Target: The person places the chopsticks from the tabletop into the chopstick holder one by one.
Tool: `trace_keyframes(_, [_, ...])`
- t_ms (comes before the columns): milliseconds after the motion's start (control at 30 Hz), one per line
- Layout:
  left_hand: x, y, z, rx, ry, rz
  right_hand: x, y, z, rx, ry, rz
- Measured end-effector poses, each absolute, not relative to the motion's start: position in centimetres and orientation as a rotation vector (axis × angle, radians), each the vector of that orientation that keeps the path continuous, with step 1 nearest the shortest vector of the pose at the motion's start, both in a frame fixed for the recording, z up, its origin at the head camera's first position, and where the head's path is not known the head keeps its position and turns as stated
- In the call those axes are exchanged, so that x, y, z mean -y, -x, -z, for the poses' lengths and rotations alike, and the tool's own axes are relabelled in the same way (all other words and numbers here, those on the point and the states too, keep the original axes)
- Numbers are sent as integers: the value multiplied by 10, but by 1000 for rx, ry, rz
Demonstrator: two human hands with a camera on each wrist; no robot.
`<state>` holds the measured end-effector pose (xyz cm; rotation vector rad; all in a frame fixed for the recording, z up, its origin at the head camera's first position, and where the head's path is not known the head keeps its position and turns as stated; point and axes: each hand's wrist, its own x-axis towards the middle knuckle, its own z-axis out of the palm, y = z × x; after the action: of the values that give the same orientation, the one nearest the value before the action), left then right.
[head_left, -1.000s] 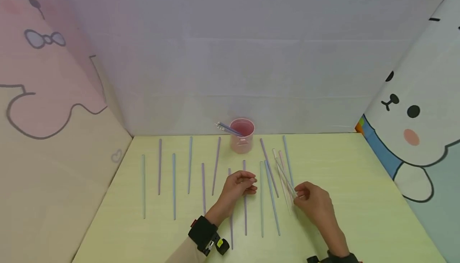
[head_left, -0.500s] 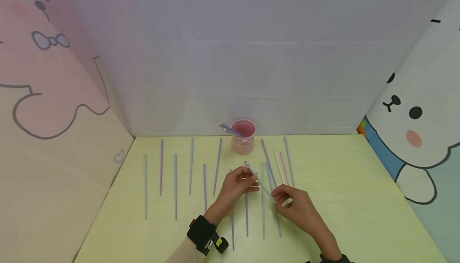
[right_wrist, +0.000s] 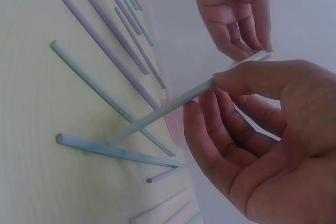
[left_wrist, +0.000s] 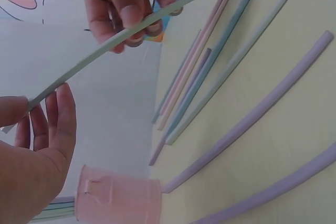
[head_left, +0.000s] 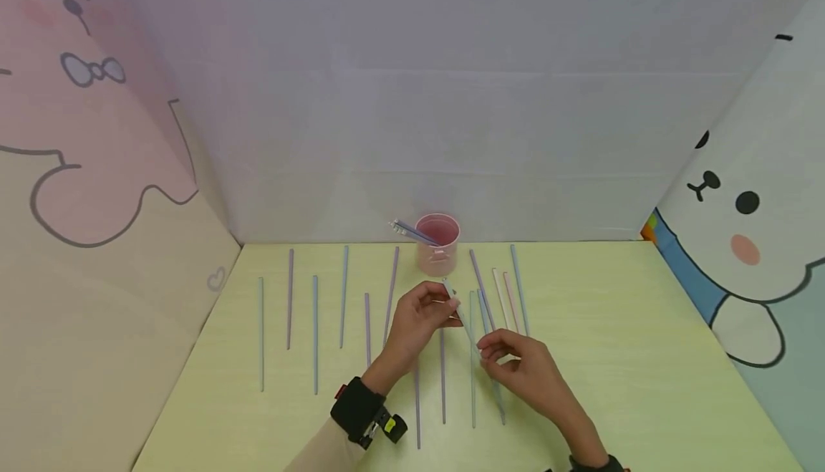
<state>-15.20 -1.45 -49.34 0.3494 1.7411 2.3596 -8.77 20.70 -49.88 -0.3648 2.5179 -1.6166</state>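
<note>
A slim pale green stick (head_left: 468, 329) slants in the air between the two hands, above the tabletop. My left hand (head_left: 415, 325) pinches it close to its upper end, thumb on one side and fingers on the other; a short tip sticks out past the thumb in the left wrist view. My right hand (head_left: 525, 372) pinches the same stick farther down, its thumb (right_wrist: 247, 80) laid against it. In the right wrist view the stick's lower end overlaps a blue stick (right_wrist: 115, 152) lying on the table.
A pink cup (head_left: 435, 261) stands at the back of the table, several bluish sticks (head_left: 412, 232) leaning out of it. Blue, purple and green sticks lie in spaced rows to its left and front. A white stick (head_left: 499, 296) and a pink stick (head_left: 510, 300) lie right of it.
My right hand has come left from the sticks on the right, carrying the pale green stick to my left hand. My left hand has risen slightly and now grips its upper end.
</note>
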Motion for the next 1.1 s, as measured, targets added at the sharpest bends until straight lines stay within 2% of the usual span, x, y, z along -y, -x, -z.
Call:
trace_keyframes(300, [36, 180, 454, -1904, -632, -2454, -218, 84, 516, -2626, 174, 1542])
trace_keyframes(500, [57, 204, 421, -1929, -724, -2568, -225, 85, 520, -2721, 87, 1488])
trace_keyframes(833, [90, 233, 390, -2077, -785, -2775, -243, 91, 517, -2963, -70, 1343])
trace_keyframes(1100, [111, 250, 383, -2091, -639, -2974, -251, 88, 523, -2973, -112, 1253])
